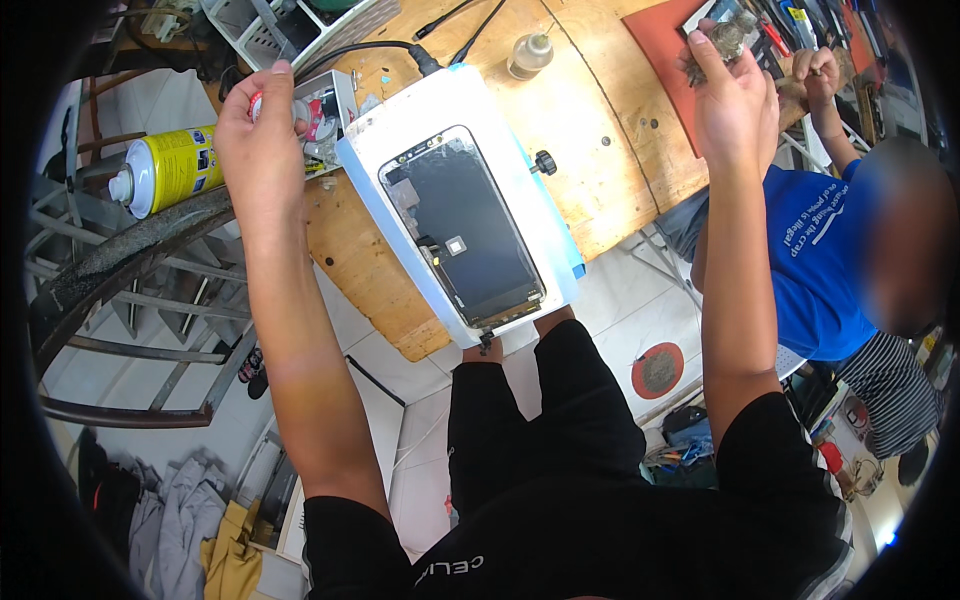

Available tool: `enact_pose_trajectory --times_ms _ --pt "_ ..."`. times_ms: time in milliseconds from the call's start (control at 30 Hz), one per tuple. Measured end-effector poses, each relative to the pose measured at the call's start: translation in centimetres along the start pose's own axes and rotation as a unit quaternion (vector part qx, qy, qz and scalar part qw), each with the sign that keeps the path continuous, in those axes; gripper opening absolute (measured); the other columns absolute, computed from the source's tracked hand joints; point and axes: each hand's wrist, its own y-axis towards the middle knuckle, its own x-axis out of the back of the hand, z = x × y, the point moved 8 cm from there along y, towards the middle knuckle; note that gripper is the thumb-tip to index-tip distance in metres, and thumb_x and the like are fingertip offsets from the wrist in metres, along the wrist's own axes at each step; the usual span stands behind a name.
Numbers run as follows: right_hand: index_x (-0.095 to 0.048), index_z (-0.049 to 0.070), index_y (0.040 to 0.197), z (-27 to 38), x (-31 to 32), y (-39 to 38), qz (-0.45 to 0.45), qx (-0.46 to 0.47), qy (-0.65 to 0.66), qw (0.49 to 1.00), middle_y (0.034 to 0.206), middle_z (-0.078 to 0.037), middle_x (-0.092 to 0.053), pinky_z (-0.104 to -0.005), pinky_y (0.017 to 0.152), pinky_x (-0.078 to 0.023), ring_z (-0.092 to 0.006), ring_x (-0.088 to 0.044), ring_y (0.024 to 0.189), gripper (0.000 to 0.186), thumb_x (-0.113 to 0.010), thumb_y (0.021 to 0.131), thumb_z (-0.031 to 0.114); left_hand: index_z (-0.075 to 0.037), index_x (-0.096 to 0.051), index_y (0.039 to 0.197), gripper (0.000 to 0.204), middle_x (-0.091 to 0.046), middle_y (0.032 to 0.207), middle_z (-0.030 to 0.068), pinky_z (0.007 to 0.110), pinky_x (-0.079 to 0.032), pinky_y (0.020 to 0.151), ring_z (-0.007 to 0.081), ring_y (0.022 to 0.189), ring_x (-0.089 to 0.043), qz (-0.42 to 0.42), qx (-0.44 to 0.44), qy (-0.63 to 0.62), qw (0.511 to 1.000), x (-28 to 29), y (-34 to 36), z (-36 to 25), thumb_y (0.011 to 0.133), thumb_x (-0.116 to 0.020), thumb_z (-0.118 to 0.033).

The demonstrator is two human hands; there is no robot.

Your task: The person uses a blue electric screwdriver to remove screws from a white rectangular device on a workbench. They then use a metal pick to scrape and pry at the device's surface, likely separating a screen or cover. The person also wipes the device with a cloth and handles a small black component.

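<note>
My left hand (258,150) is raised at the upper left with curled fingers. Something with a red edge shows among them, and a thin greyish strip meets the fingertips; what I grip is mostly hidden. At the upper right my right hand (735,110) is closed on a tangled, grey-brown clump of wire wool (728,40). Between my arms, a phone screen (462,225) lies tilted on a white heating plate (390,125) with pale blue sides and black knobs. The screen has a dark back, a ribbon cable and a small whitish square.
The plate rests on a wooden workbench (590,150). A small clear bottle (530,55) and a black cable plug (425,62) sit behind it. A yellow spray can (175,170) lies at the left. An orange mat (665,60) and a blue-shirted person (815,260) are at the right.
</note>
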Motion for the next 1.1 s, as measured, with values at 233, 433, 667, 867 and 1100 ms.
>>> enact_pose_trajectory --times_ms 233,433,667,867,1100 --pt "-0.059 -0.001 0.118 5.8 -1.6 -2.4 -0.009 0.058 0.148 0.987 0.099 -0.007 -0.065 -0.0299 0.078 -0.055 -0.0151 -0.065 0.084 0.023 -0.068 0.098 0.006 -0.002 -0.062 0.103 0.028 -0.057 0.081 -0.0010 0.023 -0.046 0.065 0.0073 0.069 -0.052 -0.050 -0.102 -0.020 0.993 2.8 -2.3 -4.0 0.101 -0.069 -0.030" --pt "-0.038 0.000 0.145 14.4 -7.8 -11.3 0.073 -0.061 0.144 0.985 0.108 -0.010 -0.063 -0.0280 0.067 -0.054 -0.0134 -0.063 0.080 0.056 -0.068 0.097 0.006 0.000 -0.062 0.100 0.021 -0.059 0.083 0.0082 0.033 -0.048 0.069 0.0178 0.077 -0.059 -0.074 -0.076 0.179 0.978 5.5 -10.4 -9.1 0.102 -0.066 -0.021" --pt "-0.053 0.003 0.131 20.2 -19.0 -23.2 0.333 0.083 -0.135 0.930 0.127 -0.022 -0.057 -0.0407 0.087 -0.053 -0.0374 -0.061 0.116 0.052 -0.079 0.087 0.011 0.001 -0.064 0.108 0.030 -0.067 0.103 0.0091 0.033 -0.049 0.085 0.0173 0.094 -0.063 0.097 0.099 -0.109 0.984 4.5 -19.4 -9.1 0.107 -0.055 -0.028" --pt "-0.058 0.003 0.135 20.5 -19.6 -26.3 0.389 0.095 -0.039 0.915 0.134 -0.017 -0.055 -0.0369 0.092 -0.055 -0.0323 -0.059 0.121 0.048 -0.072 0.089 0.001 0.000 -0.063 0.108 0.030 -0.065 0.087 0.0040 0.031 -0.050 0.061 0.0134 0.071 -0.062 0.110 0.158 -0.101 0.976 5.3 -11.5 -3.5 0.104 -0.059 -0.030" --pt "-0.069 -0.001 0.113 17.6 -8.3 -21.6 0.033 0.002 -0.143 0.989 0.104 -0.010 -0.069 -0.0299 0.080 -0.057 -0.0167 -0.068 0.090 0.020 -0.064 0.094 0.002 0.005 -0.056 0.126 0.037 -0.066 0.109 0.0128 0.034 -0.054 0.062 0.0185 0.082 -0.066 0.221 0.190 0.115 0.950 1.0 -2.7 4.2 0.099 -0.066 -0.018"
